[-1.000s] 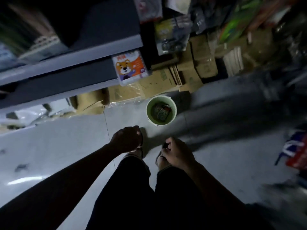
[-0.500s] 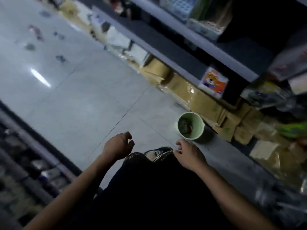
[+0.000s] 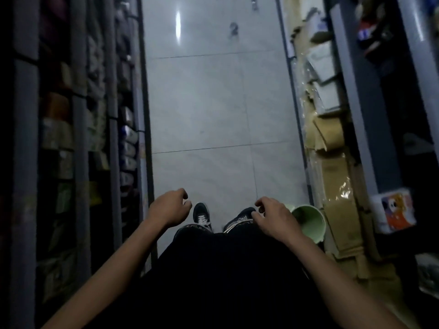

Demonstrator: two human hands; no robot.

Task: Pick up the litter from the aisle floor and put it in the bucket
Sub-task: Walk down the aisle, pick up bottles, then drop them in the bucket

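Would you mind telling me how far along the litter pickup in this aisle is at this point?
Done: cannot confirm; the green bucket stands by the right shelf, its inside unreadable from this angle. In hand: nothing; the left hand and right hand hang loosely curled above the shoes. Left: dark scraps of litter lie far up the aisle floor, with more near the frame's top edge.

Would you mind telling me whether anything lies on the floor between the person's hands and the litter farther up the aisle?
Nothing visible does. Bare tiled floor runs from the left hand and right hand to the litter far up the aisle. The bucket sits beside the right hand.
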